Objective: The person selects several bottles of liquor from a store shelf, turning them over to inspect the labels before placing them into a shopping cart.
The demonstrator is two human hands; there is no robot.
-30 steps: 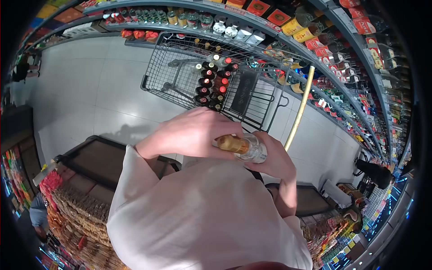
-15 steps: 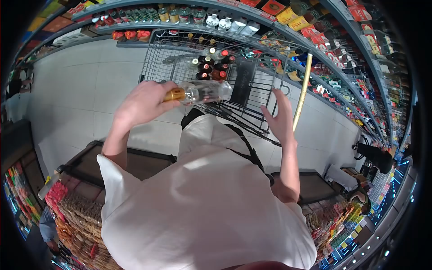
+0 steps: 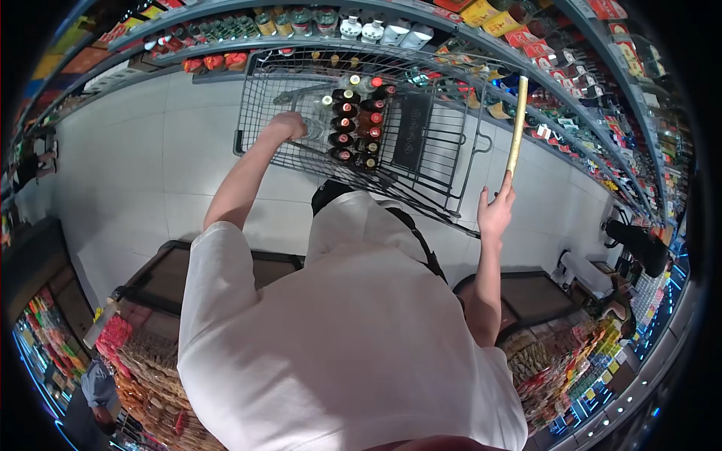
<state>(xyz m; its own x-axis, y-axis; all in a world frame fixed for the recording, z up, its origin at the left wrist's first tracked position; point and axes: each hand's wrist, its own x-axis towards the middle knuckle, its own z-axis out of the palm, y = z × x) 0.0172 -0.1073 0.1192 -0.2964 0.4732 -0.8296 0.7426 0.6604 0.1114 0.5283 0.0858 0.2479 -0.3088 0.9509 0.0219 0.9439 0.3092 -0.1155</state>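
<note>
My left hand [image 3: 286, 128] reaches over the near left side of a wire shopping cart [image 3: 259, 154], closed on a clear glass bottle [image 3: 313, 130]. My fingers hide the bottle's neck, and its base points toward several dark bottles [image 3: 343, 124] grouped inside the cart. Other clear bottles [image 3: 326, 100] with pale and red caps are at the far side of that group. My right hand [image 3: 495, 214] is at the near end of the cart's yellow handle [image 3: 519, 124]. Its fingers are spread, and a fingertip appears to touch the bar.
Shelves of bottles [image 3: 301, 21] run behind the cart and curve along the right. Behind me are dark-edged display bins [image 3: 218, 274] and packaged goods [image 3: 143, 376]. Other people [image 3: 635, 248] are at the right and left edges. Pale floor tiles [image 3: 150, 165] surround the cart.
My left hand has carried the clear bottle left and away from me, into the cart. The right hand has moved right and nearer to me, to the handle's end.
</note>
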